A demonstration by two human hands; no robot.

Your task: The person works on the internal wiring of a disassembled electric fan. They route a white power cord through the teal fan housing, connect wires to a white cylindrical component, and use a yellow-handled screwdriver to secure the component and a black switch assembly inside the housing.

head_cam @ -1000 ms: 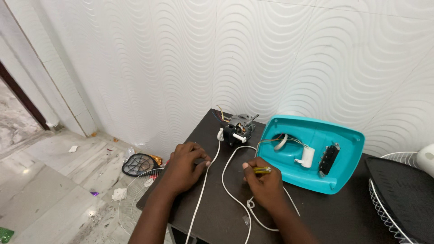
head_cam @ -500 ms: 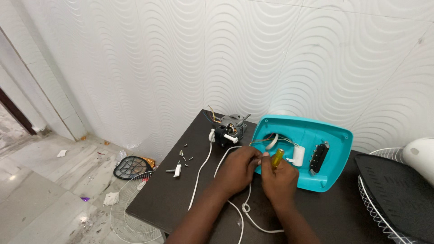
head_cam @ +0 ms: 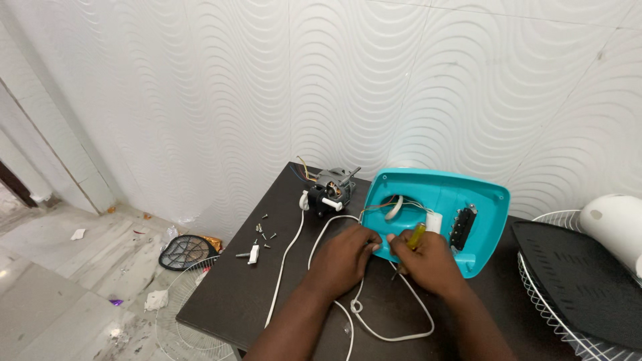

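Observation:
My right hand (head_cam: 428, 262) grips a yellow-handled screwdriver (head_cam: 416, 235) at the near edge of a turquoise plastic fan base (head_cam: 468, 194) lying on the dark table (head_cam: 227, 294). My left hand (head_cam: 342, 259) sits beside it, fingers pinched together against the right hand; what they pinch is hidden. A white power cord (head_cam: 287, 261) loops under both hands. Thin coloured wires run from the base's opening to a small grey fan motor (head_cam: 329, 188) behind it.
Several loose screws and a small white part (head_cam: 254, 253) lie at the table's left. A white wire fan guard (head_cam: 575, 327) with a black piece and a white fan housing (head_cam: 618, 224) sit at right. On the floor at left lie a round black grille (head_cam: 180, 251) and scraps.
My left hand has moved from the table's left side, by the screws, to beside my right hand at the turquoise base. The view has shifted slightly.

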